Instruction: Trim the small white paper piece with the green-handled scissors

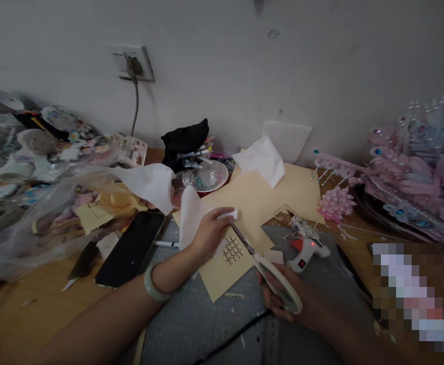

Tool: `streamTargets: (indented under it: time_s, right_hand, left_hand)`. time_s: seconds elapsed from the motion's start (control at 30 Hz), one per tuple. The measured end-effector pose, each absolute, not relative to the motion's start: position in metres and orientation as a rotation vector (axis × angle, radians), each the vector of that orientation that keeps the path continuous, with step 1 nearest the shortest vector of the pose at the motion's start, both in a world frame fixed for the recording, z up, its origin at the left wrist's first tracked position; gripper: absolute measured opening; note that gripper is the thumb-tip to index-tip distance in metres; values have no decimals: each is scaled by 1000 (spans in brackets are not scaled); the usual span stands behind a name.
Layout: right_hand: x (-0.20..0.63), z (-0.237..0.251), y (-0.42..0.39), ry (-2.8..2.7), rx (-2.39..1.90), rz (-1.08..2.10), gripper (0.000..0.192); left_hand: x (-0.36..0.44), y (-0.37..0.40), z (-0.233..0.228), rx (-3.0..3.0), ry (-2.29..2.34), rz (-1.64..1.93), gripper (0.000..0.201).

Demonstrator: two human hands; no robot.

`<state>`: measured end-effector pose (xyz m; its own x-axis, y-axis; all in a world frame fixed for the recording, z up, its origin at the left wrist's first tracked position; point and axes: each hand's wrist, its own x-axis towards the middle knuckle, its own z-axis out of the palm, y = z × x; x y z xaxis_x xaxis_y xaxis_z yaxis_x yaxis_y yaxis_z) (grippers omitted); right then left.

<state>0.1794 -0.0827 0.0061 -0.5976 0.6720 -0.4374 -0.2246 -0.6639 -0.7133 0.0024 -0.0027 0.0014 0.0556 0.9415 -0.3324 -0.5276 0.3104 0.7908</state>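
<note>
Spreading beneath everything, a wooden table [20, 314] carries a grey mat [207, 314] at the near middle. Cream sheets [298, 187] overlap at the centre, one showing a dark honeycomb pattern [232, 252] (drawn or laid on, I cannot tell). Left of them lies a black phone [128, 248]. The right hand [283, 289] has its fingers curled around the pale handles of the scissors [260, 261], whose blades point far and left. Just right of the scissors sits a glue gun [307, 251], its red light lit. The left hand [210, 230] pinches a small white piece [234, 215] between closed fingertips, above the sheets and just beside the scissor tips.
</note>
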Motion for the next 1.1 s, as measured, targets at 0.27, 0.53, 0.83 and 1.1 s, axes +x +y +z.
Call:
streamTargets:
  time_s: [0.27, 0.53, 0.83, 1.1]
  right_hand:
    - [181, 6, -83, -722, -986, 2241, 34]
    - [181, 7, -81, -707, -956, 2258, 33]
    - [180, 10, -75, -731, -1000, 2227, 30]
    - [168, 21, -61, -910, -1088, 2130, 31]
  left_hand:
    - [1, -2, -1, 549, 959, 1189, 24]
    - [0, -3, 0, 561, 932, 1181, 22]
    - [1, -1, -3, 554, 906, 1265, 12]
    - [-2, 2, -4, 521, 882, 1373, 14]
